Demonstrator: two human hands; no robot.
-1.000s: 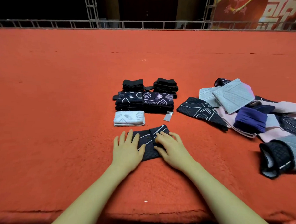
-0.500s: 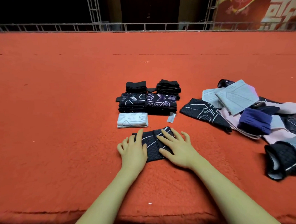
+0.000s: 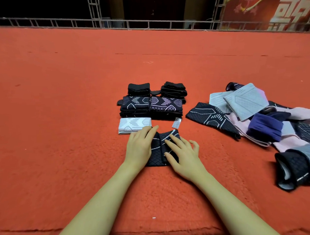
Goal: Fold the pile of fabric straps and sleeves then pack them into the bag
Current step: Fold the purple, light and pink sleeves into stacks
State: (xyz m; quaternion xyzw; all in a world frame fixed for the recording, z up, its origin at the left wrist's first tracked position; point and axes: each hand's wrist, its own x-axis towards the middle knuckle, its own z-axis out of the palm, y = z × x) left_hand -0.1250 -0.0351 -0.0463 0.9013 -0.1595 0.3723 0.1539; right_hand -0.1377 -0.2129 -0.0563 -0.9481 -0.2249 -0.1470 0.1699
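A folded black sleeve with white lines [image 3: 158,149] lies on the red carpet just in front of me. My left hand [image 3: 140,146] rests flat on its left side, fingers straight. My right hand [image 3: 182,151] presses its right half with spread fingers. Behind it sits a folded white sleeve [image 3: 134,125], then stacks of folded black patterned sleeves [image 3: 150,107] and plain black straps [image 3: 173,90]. An unfolded pile [image 3: 266,120] of grey, pink, purple and black sleeves spreads at the right. No bag is in view.
A small white tag [image 3: 176,124] lies beside the stacks. A rolled black and grey sleeve [image 3: 293,168] sits at the near right. The carpet's front edge [image 3: 154,230] runs under my forearms. A metal railing [image 3: 147,26] borders the far side.
My left hand slid forward and up over the sleeve's left side, its fingertips now near the white sleeve. My right hand stayed pressing the right half. The camera shifted slightly.
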